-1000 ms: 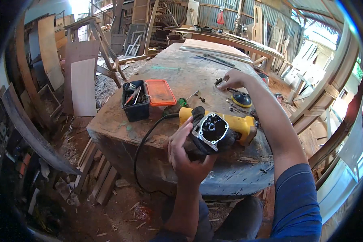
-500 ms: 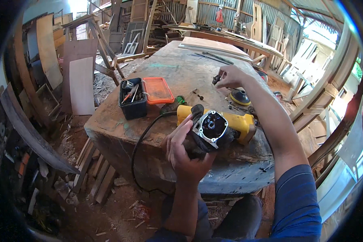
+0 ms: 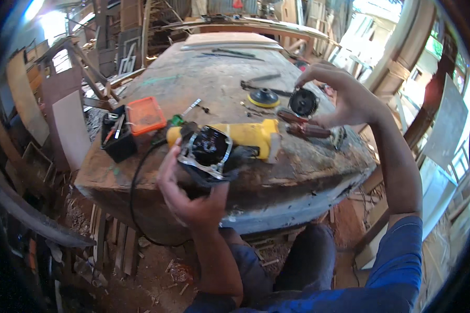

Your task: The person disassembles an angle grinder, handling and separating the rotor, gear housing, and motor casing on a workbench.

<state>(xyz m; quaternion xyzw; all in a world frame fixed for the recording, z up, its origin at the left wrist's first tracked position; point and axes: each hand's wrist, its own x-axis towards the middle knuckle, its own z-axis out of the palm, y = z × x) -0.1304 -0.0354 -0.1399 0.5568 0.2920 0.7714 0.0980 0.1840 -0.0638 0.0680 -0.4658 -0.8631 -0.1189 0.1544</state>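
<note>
My left hand (image 3: pixel 196 206) is closed around the gear housing (image 3: pixel 210 148) at the head end of a yellow corded power tool (image 3: pixel 248 136). The housing stands uncovered, and dark grease coats its inside. To the right, my right hand (image 3: pixel 344 96) grips a dark, round, toothed gear (image 3: pixel 303 103) above the table, its flat side facing me. Just below it lies a tool with reddish-brown grips (image 3: pixel 313 129). A round backing pad (image 3: pixel 264 98) with a yellow rim rests beyond the power tool.
At left on the worn table (image 3: pixel 303 167) stand a black toolbox (image 3: pixel 120 143) and its orange lid (image 3: pixel 145 115). Small parts (image 3: pixel 206 110) lie behind the power tool. A hammer (image 3: pixel 261 79) and boards (image 3: pixel 230 41) are farther back. A black cord (image 3: pixel 133 193) hangs over the front edge.
The view has swung right. My right hand has turned and drawn nearer, so the gear's round face now shows. The tool with reddish-brown grips has come into sight. My left hand keeps hold of the housing.
</note>
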